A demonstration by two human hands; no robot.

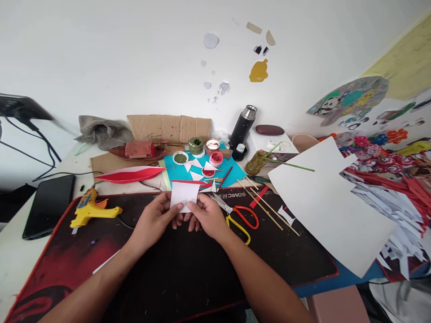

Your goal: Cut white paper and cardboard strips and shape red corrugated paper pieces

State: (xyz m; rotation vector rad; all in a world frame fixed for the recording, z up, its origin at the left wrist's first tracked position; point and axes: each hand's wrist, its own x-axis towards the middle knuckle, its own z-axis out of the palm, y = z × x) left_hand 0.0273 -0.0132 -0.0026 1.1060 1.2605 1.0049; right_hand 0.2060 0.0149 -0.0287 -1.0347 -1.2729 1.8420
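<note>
Both hands, left (157, 214) and right (209, 214), pinch white paper (184, 195) upright between them, red-trimmed edge away; long axis seemingly sideways.

Left hand (155, 218), right hand (212, 218) close, fingers (193, 223) curled

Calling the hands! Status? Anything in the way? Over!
Left hand, right hand: pinching small white paper. Red strip along its far edge. Scissors close by right hand.
</note>
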